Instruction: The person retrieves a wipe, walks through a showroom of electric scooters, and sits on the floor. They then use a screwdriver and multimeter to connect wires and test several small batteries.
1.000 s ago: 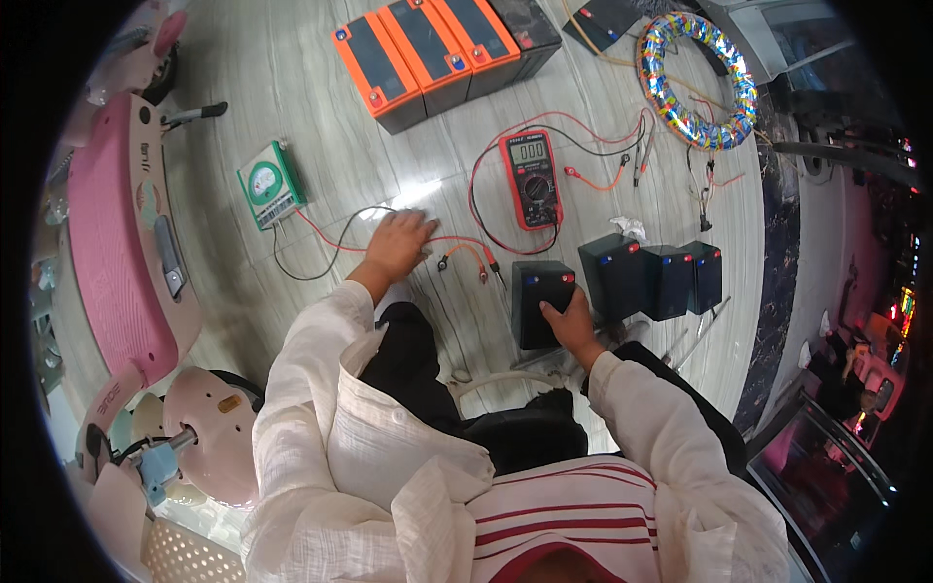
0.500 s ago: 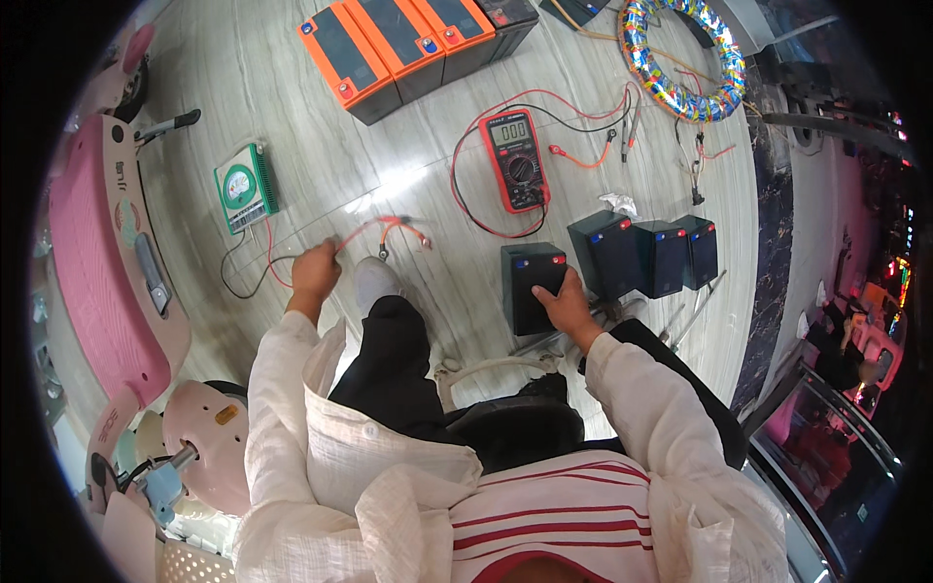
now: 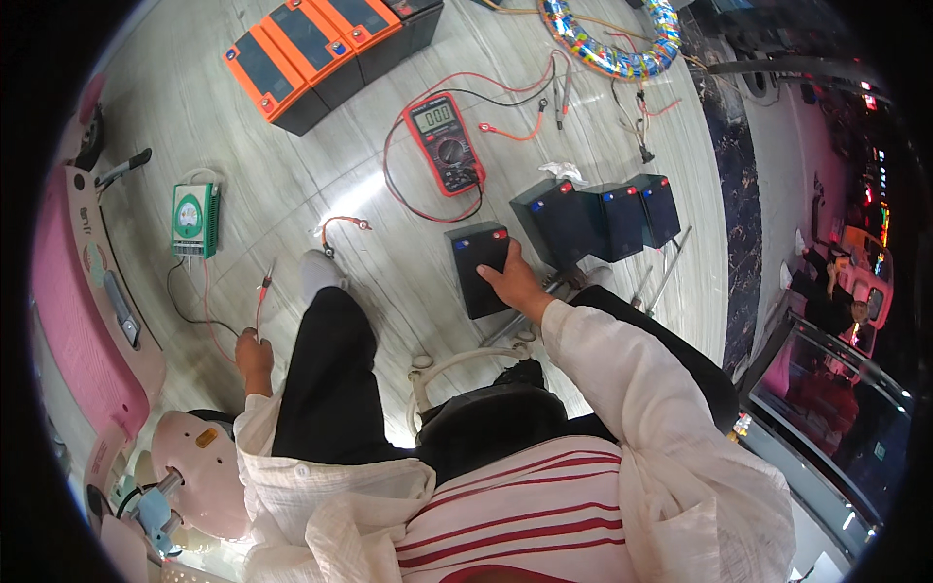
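Black battery (image 3: 474,279) against right hand (image 3: 520,286)

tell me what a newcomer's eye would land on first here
Probably the bright orange-topped batteries at the upper left, then the shiny multicoloured ring at the top, right of centre. Between them, a little lower, lies the red multimeter; below it, the right hand holds a black battery.

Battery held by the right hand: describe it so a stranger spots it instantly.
On the pale floor, a red multimeter lies near four black batteries. Choose the leftmost battery, the only one of these that the right hand holds.
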